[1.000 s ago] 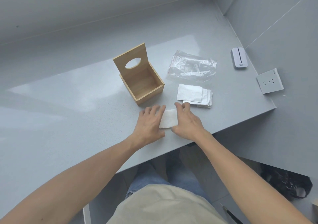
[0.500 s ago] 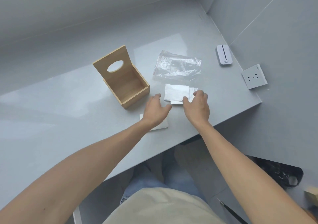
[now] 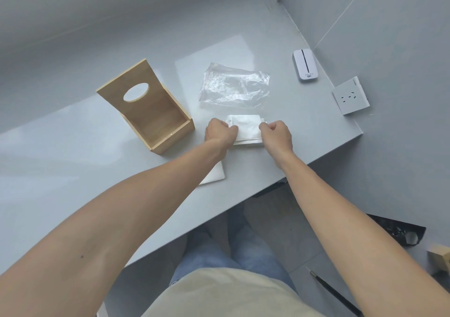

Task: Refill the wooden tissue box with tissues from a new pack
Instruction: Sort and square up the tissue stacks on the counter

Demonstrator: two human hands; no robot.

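Change since earlier frames: both hands have left the single folded tissue (image 3: 214, 174) near the table's front edge and moved out to the tissue stack (image 3: 246, 128); the folded tissue now lies partly under the left forearm.

Head view, left hand (image 3: 219, 134): curled closed, fingers pinching the stack's left edge.

Head view, right hand (image 3: 277, 135): curled closed, fingers pinching the stack's right edge. Judged purpose of the two-sided grip: to keep the loose sheets together while one is taken off or the stack is lifted.

Head view, stack: rests on the table (image 3: 73, 160), between the hands, just right of the box.

Head view, box (image 3: 148, 112): wooden, open and empty, with the panel bearing the oval hole standing up at the far side. The open mouth faces the person, which likely allows tissues to be slid in from the front.

Head view, wrapper (image 3: 235, 89): clear plastic, empty, flat on the table beyond the stack, out of the working area.

Head view, other items: white device (image 3: 305, 68) at the far right of the table; wall socket (image 3: 350, 95) beside it.

Task status (judgement): pack opened, no tissue in the box yet; filling remains.
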